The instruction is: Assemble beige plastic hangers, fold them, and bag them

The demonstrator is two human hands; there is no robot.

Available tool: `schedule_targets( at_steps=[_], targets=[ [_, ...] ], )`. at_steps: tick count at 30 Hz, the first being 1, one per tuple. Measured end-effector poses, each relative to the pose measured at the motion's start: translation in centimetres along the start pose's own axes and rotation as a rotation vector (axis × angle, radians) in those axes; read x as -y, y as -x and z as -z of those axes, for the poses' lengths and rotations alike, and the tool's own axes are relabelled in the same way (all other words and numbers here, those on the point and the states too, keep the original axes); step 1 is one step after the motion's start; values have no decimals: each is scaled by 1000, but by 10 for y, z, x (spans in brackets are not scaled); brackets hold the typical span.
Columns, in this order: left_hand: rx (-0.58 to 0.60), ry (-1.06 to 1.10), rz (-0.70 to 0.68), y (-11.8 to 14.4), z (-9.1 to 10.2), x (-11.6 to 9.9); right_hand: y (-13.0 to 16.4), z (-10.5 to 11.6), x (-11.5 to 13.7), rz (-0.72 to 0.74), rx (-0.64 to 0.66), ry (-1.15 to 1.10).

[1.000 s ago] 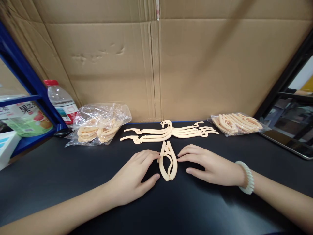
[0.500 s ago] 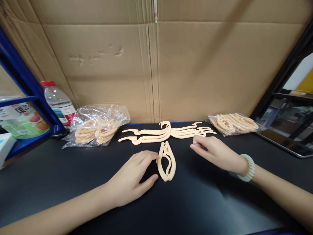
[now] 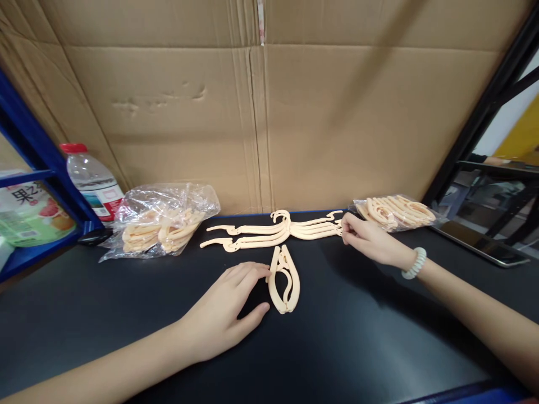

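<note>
A folded cream plastic clothes hanger (image 3: 295, 283) lies on the black table, its arms closed into a loop. My left hand (image 3: 231, 306) rests flat beside it with thumb and fingers apart, the fingertips touching or nearly touching its left side. Behind it lie several unfolded clothes hangers (image 3: 261, 242), spread sideways in a stack with their hooks at the middle. At the right ends of this stack, my right hand (image 3: 373, 235) has its fingers pinched on a hanger's arm tip; the fingers hide that tip. A pale beaded bracelet circles the right wrist.
A clear bag of folded hangers (image 3: 164, 224) sits at the back left, another bag (image 3: 396, 212) at the back right. Behind the left bag stands a water bottle (image 3: 95, 179). A cardboard wall (image 3: 189, 129) closes the back; a dark flat device (image 3: 480, 242) lies far right.
My right hand has moved away from me to the right ends of the unfolded hangers and closed there. The left hand stays beside the folded hanger. The view has shifted slightly.
</note>
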State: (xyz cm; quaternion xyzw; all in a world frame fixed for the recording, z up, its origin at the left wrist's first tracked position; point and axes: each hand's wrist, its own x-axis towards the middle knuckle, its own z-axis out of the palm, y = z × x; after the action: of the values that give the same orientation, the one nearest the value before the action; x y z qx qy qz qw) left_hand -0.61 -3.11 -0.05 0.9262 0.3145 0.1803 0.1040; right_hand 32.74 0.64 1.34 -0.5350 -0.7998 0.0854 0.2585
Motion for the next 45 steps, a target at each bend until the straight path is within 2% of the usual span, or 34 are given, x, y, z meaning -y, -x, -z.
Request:
schedule_targets(
  at_steps=[7,13,18,23,30,37,39,42,45],
  targets=[
    [-20,11,5,1,-2,2,-1,1,-3,-92,25,-53],
    [-13,19,8,0,-1,1,-4,-4,-19,-116,-12,-84],
    [-16,22,13,0,-1,-1,-7,-10,-23,-38,-91,-62],
    [-1,11,15,1,-1,0,-9,-19,-24,126,-94,34],
    [-8,9,31,0,0,-1,-10,-30,-35,242,-89,139],
    [-34,18,16,1,-4,1,-10,-31,-36,272,-81,169],
    [-70,35,12,-2,-1,-1,-10,-32,-36,270,-79,165],
    [-227,100,-16,-3,14,-15,-10,-32,-36,270,-78,160],
    [-378,288,-55,16,26,-34,-10,-32,-36,269,-85,155]
  ],
)
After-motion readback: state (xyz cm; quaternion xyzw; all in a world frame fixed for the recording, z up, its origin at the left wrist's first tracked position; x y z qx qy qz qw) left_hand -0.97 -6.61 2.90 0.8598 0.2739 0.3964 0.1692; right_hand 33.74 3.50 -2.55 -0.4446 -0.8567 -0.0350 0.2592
